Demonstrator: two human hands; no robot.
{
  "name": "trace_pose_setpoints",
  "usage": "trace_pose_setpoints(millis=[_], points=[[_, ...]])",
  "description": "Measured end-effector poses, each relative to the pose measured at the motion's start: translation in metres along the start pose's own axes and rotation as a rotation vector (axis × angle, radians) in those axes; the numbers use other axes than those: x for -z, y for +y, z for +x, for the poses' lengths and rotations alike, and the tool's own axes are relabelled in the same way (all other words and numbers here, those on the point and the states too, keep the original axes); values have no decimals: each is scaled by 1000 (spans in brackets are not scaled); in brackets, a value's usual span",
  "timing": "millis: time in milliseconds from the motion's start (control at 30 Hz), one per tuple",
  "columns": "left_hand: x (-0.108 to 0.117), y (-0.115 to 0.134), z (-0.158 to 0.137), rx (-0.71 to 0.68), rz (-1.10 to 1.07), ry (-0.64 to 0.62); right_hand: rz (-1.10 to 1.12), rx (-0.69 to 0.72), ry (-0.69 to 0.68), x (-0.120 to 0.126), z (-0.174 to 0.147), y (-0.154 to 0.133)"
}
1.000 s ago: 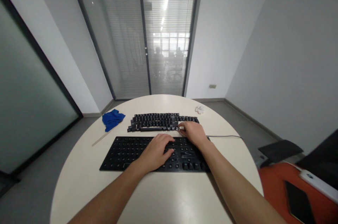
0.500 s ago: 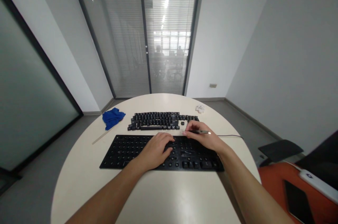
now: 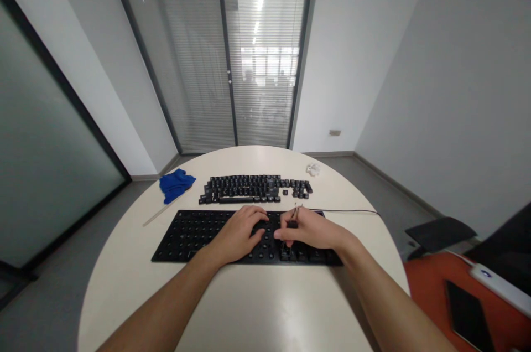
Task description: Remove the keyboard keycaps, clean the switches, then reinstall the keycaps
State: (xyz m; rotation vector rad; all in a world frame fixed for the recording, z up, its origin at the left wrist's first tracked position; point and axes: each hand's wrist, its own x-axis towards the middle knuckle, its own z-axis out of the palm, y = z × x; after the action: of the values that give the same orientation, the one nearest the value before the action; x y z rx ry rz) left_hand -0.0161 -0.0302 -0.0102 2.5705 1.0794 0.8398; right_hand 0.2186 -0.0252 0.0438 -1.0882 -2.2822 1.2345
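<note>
A black keyboard (image 3: 188, 233) lies in front of me, most of its keycaps off and a few still on at the lower right. My left hand (image 3: 236, 233) rests flat on its middle with the fingers apart, holding nothing. Over the keyboard's right part, my right hand (image 3: 309, 227) is closed around a slim dark keycap puller (image 3: 296, 211), whose thin wire ends stick up above the fingers. The tool's lower end is mostly hidden by the hand, close to the remaining keys. Behind the keyboard, loose black keycaps (image 3: 243, 189) stand in keyboard order, with a single keycap (image 3: 285, 192) slightly apart.
A blue cloth (image 3: 176, 185) and a thin wooden stick (image 3: 160, 213) lie at the left of the round table (image 3: 244, 313). Crumpled white tissue (image 3: 313, 169) sits at the back right. A cable (image 3: 352, 211) runs off the right edge. An orange chair (image 3: 427, 285) holds a phone (image 3: 468, 313).
My right hand has moved down and left over the keyboard, and the puller has turned from lying sideways to wire ends up. My left hand stays on the keyboard; the keyboard has shifted slightly left.
</note>
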Motion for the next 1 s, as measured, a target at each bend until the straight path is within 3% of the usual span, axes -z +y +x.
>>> trace_pose_setpoints(millis=[300,500,867,1000], points=[[2,2,1,15,-19,-6,-257,111,-49,-7,-2,-13],[1,1,0,9,-9,-9,-9,33,-107,4,-3,1],[0,0,1,10,3,-13,189,-14,-130,5,-2,7],[0,0,1,2,-3,-15,243,-34,-81,6,2,16]])
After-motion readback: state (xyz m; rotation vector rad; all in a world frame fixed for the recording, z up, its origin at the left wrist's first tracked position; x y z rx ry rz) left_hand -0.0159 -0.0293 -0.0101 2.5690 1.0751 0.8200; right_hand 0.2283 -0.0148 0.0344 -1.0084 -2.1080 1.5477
